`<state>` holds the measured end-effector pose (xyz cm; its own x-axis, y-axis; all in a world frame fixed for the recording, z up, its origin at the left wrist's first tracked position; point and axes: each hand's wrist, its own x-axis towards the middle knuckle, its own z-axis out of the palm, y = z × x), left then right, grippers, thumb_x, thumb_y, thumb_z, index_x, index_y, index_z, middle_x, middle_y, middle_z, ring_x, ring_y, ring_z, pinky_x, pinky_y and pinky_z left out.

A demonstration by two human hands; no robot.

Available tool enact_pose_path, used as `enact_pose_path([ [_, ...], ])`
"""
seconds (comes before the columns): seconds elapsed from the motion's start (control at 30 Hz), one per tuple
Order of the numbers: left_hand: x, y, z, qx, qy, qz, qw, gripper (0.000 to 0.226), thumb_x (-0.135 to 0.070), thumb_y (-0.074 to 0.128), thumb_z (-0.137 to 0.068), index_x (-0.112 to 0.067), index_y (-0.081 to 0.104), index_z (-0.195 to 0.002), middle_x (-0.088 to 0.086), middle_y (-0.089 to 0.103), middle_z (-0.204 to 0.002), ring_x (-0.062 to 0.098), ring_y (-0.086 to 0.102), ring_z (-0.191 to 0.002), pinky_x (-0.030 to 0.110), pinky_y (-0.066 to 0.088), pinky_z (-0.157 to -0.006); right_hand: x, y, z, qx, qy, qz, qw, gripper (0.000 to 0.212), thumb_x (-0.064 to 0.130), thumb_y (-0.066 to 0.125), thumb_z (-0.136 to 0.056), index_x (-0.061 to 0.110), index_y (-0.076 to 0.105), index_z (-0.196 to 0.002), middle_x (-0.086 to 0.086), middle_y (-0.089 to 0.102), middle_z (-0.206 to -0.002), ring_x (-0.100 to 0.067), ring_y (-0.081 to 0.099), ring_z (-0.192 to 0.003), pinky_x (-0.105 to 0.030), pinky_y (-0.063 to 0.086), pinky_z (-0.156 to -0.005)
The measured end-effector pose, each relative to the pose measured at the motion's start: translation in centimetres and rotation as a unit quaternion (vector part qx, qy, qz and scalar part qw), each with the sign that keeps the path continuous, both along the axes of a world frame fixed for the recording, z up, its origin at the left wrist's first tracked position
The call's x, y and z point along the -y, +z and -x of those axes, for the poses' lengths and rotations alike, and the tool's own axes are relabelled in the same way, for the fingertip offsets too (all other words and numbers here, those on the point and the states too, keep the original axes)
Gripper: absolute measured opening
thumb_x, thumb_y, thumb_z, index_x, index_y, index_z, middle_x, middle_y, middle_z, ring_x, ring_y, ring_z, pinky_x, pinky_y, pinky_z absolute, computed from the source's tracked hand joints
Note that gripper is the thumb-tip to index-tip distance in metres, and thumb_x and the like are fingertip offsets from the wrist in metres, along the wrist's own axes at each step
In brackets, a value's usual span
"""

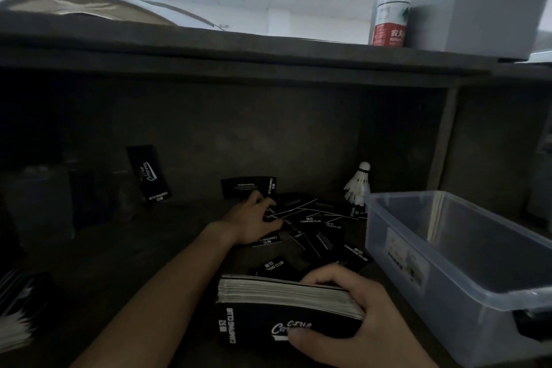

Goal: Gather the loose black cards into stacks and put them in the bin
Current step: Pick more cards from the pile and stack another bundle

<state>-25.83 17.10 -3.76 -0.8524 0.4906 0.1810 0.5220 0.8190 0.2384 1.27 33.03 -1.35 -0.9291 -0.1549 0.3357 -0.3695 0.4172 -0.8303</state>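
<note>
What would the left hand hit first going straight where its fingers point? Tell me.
Likely the loose black cards just ahead of the left hand; its fingers seem to touch their edge, though depth is unclear.

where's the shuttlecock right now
In the head view the shuttlecock stands right of centre by the back wall, just left of the clear bin, behind the loose black cards.

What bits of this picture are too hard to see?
All in the head view.
Bin floor: frosted wall hides it; picture edge crops the bin.
Loose cards beneath the left hand: the hand covers them.
Bottle label: blurred, top cropped by the top edge.
Shapes on the dark left shelf: too dim.
</note>
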Motion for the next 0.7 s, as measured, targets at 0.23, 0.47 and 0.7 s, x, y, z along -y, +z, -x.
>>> enact_pose_path([
  [0.23, -0.3, 1.1, -0.8, -0.171, -0.017, 0.137, 0.976, 0.040, -0.037, 0.038, -0.106, -0.016, 0.050, -0.138, 0.010, 0.054, -0.133, 0.034, 0.063, -0.110, 0.042, 0.052, -0.090, -0.1, 0.0, -0.1, 0.008, -0.011, -0.010, 1.000, 0.036, 0.017, 0.094, -0.069, 0.023, 0.073, -0.097, 0.001, 0.078, -0.087, -0.009, 0.074, -0.077, -0.013, 0.052, -0.069],
  [0.47, 1.5, 2.0, -3.2, -0.242, -0.022, 0.159, 0.957, 0.056, -0.006, 0.046, -0.098, -0.024, 0.039, -0.150, 0.004, 0.051, -0.144, 0.029, 0.062, -0.118, 0.039, 0.051, -0.091, -0.4, 0.0, 0.0, 0.034, -0.020, -0.013, 0.999, 0.036, 0.020, 0.094, -0.070, 0.025, 0.072, -0.099, 0.007, 0.078, -0.089, -0.001, 0.072, -0.080, -0.009, 0.049, -0.072],
  [0.7, 9.8, 2.6, -11.4, -0.322, -0.039, 0.111, 0.940, 0.085, -0.009, 0.088, -0.068, -0.025, 0.050, -0.143, 0.004, 0.062, -0.139, 0.027, 0.067, -0.118, 0.038, 0.063, -0.077, -0.7, 0.4, -0.8, 0.056, 0.009, 0.018, 0.998, 0.034, 0.021, 0.092, -0.072, 0.030, 0.072, -0.099, 0.010, 0.077, -0.098, -0.001, 0.072, -0.091, -0.012, 0.051, -0.077],
])
